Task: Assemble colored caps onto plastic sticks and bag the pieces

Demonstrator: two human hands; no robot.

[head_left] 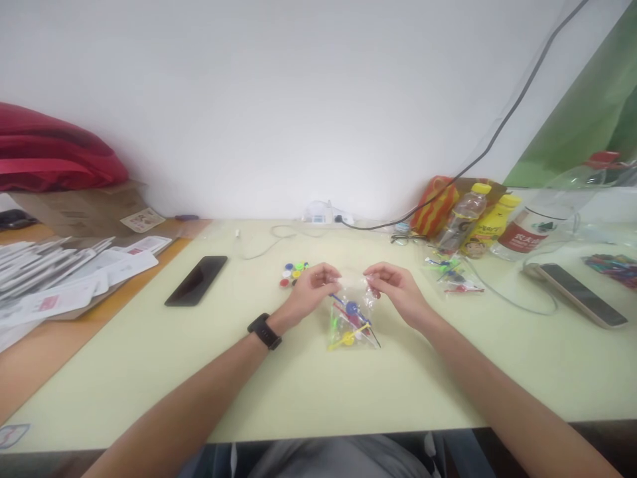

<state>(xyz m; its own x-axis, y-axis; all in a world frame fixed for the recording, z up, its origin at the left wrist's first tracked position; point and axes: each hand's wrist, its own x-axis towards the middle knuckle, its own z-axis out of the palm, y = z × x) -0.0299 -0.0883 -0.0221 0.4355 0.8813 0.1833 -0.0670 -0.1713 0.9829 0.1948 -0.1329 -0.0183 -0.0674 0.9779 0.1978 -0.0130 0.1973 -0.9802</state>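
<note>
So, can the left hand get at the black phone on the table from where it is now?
Probably yes. The phone lies flat, with bare table between it and the left hand. But that hand grips the bag with the right hand.

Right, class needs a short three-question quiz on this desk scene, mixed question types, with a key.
1. True or false: both hands hold the top of the clear bag of coloured parts.
2. Which wrist wears the black watch? A left, B right.
3. What dark flat item lies left of the left hand on the table?

Key: 1 true, the right hand grips it too. 2 A. 3 the black phone.
</note>
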